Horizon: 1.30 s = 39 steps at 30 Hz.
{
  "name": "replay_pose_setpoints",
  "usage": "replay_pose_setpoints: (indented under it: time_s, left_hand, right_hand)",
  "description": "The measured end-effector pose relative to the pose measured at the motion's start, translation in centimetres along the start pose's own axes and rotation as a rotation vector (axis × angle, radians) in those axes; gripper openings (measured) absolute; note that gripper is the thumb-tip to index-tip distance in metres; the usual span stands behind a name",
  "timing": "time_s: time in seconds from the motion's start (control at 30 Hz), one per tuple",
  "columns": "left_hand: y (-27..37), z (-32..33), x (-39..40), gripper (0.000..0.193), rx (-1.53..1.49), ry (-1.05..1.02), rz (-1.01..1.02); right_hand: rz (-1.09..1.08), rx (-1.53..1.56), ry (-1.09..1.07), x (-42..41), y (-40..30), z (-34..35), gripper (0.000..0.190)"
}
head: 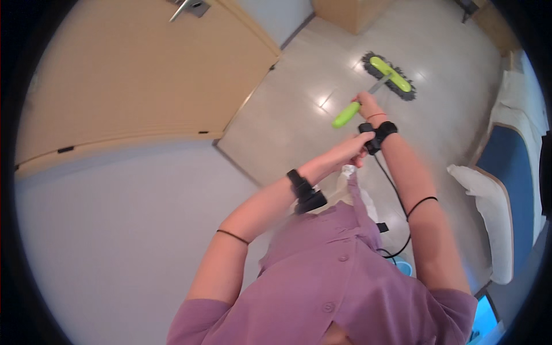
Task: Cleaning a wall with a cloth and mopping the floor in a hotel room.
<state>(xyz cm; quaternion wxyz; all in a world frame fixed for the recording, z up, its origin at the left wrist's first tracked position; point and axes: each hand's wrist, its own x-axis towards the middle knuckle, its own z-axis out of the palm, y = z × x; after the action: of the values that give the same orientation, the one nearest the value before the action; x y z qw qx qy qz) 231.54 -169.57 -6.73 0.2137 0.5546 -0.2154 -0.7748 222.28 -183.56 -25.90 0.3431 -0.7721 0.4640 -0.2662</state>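
My right hand grips a small duster by its grey shaft, right at the end of the lime-green handle. The duster head has a lime-green back with a dark grey fringe around it and points away from me, over the floor. Strapped to my right wrist is a black device with a cable. My left hand is at that device, its thumb over the near side and its other fingers curled below. A second black device is strapped on my left wrist.
A wooden door with a metal lever handle stands at the left, beside a pale wall. Glossy tiles cover the floor. To the right is a blue-backed chair with white fabric. A light-blue container shows beside my body.
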Motion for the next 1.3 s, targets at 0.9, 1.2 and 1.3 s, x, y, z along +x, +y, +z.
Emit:
replay_pose_setpoints:
  time_s: [0.9, 1.2, 1.3]
  left_hand:
    - [-0.3, 6.1, -7.3, 0.040, 0.436, -0.625, 0.009]
    - [-3.1, 11.8, -8.5, 0.024, 0.301, -0.790, 0.086]
    - [-5.8, 11.6, -7.4, 0.025, 0.484, -0.558, 0.217]
  right_hand:
    - [0.868, 1.000, 0.226, 3.0, -2.5, -0.2, 0.011]
    - [0.929, 1.081, 0.315, 4.2, -2.0, -0.6, 0.020]
    - [0.821, 1.048, 0.288, 4.0, -3.4, 0.4, 0.019]
